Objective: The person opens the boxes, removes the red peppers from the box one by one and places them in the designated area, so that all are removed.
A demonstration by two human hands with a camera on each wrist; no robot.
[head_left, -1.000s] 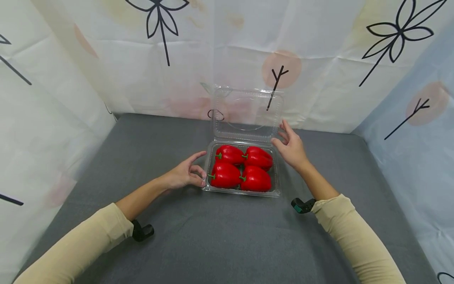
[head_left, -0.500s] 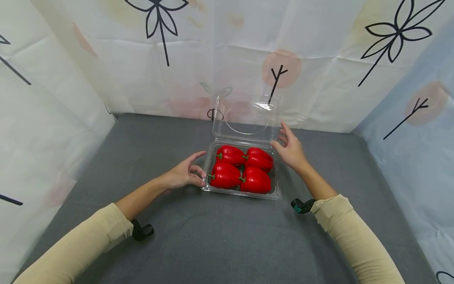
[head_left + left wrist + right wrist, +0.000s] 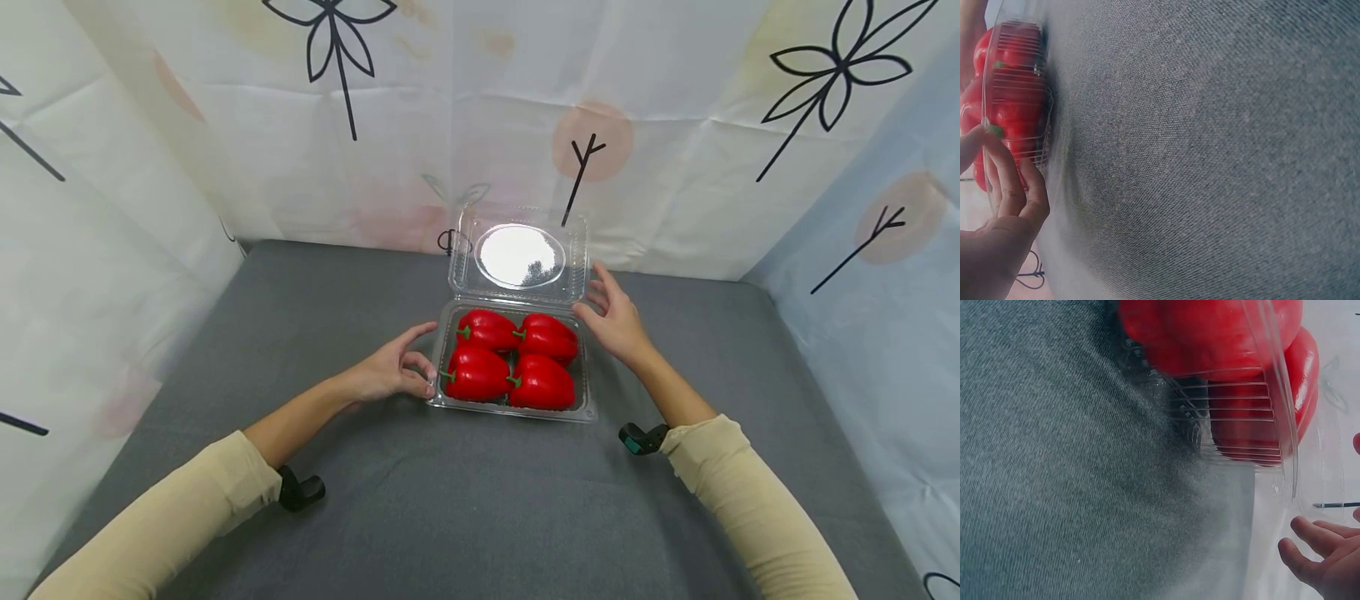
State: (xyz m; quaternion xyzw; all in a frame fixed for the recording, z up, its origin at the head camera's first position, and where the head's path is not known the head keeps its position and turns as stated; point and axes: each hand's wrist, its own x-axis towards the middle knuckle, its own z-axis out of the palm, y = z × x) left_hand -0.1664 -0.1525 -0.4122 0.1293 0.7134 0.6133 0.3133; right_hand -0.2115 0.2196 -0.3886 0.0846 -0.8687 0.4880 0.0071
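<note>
Grey cloth [image 3: 480,500] is spread beneath the clear box [image 3: 525,413], in which four peppers [image 3: 542,382] are packed. Thin-walled, it is likely light, springy and easily crushed, best grasped at the rim [image 3: 985,90], where it is pinched by the left hand [image 3: 393,367]. Beside the raised lid [image 3: 520,254] the right hand [image 3: 617,321] is held, fingers [image 3: 1316,537] apart; contact cannot be told.

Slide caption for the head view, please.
Left hand holds a clear plastic clamshell of four red bell peppers; right hand at its raised lid.

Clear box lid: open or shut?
Open: the lid stands raised at the back edge of the box, leaving four red peppers uncovered.
</note>
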